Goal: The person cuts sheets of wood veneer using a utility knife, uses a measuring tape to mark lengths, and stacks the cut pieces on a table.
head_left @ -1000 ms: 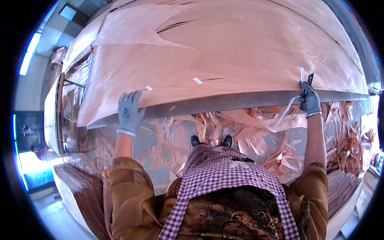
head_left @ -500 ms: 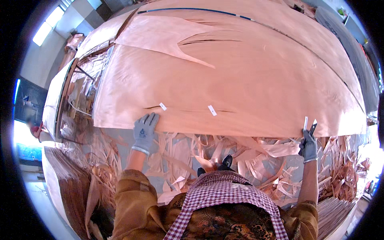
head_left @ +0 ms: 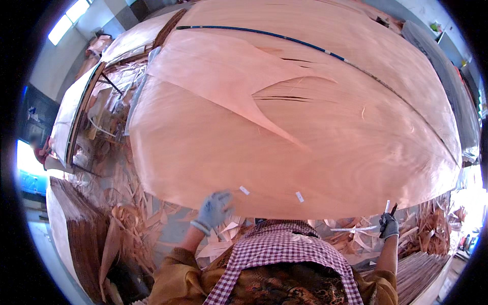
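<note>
A large sheet of pinkish wood veneer (head_left: 213, 157) is spread before me, with two small white tape pieces (head_left: 300, 196) near its front edge. At that edge my left hand (head_left: 213, 209), in a grey glove, is slightly blurred, its fingers apart and holding nothing. My right hand (head_left: 390, 226), in a darker glove, is closed beside the front right edge. From its grip stick up a dark-handled knife (head_left: 394, 207) and a narrow white strip (head_left: 387, 206). Across the sheet lies a torn, pointed veneer piece (head_left: 218, 71), with dark splits to its right.
A long, thin dark-blue rod (head_left: 284, 37) lies over the far part of the sheet. Veneer scraps (head_left: 129, 223) litter the floor. Stacked veneer (head_left: 84, 244) stands at the left, another stack (head_left: 417, 277) at the lower right. A framed table (head_left: 84, 109) stands at far left.
The sheet's front edge and taped pieces appear nearer to me, and the splits by the tape no longer show. My left hand has come off the sheet's edge, rightward and nearer; my right hand is lower.
</note>
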`<state>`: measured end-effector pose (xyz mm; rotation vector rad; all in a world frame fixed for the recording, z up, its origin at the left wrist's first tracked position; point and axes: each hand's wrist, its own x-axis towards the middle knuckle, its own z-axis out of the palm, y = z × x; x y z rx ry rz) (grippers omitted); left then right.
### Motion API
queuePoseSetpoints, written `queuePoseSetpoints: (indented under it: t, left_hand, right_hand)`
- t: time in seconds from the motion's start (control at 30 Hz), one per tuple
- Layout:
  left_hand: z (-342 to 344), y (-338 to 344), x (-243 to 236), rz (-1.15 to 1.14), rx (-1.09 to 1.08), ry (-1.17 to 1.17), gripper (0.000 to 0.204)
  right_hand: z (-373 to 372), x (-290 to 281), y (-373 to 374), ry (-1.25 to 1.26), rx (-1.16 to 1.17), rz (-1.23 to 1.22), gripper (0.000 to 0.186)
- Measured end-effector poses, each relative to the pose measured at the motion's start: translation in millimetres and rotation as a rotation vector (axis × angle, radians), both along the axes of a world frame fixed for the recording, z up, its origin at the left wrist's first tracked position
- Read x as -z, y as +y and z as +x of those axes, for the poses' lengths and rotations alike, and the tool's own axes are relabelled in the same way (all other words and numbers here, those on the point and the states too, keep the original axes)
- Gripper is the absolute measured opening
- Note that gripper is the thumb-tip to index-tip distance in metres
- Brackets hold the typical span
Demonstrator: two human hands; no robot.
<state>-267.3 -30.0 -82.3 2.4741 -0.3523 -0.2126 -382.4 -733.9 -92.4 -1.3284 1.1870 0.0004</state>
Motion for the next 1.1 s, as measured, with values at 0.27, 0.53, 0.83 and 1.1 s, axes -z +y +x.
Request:
queuePoseSetpoints:
  t: [0.27,0.53,0.83,1.1]
  left_hand:
    - [188.2,20.4,-26.5,-0.657,-0.632,-0.038,0.022]
    - [336.3,-17.8,-47.2,-0.808,-1.184,0.322,0.018]
    - [408.8,-20.6,-99.9,-0.881,-1.181,0.094,0.031]
    - [395.7,36.9,-33.9,-0.893,-1.381,0.398,0.020]
  right_hand:
    - [78.5,-50.5,38.7,-0.266,-0.243,-0.068,0.021]
    - [227.0,-110.2,35.3,-0.292,-0.464,-0.170,0.028]
    - [319.8,-87.6,21.4,-0.157,-0.631,-0.128,0.018]
    - [340.1,-46.4,11.1,-0.045,-0.612,-0.277,0.012]
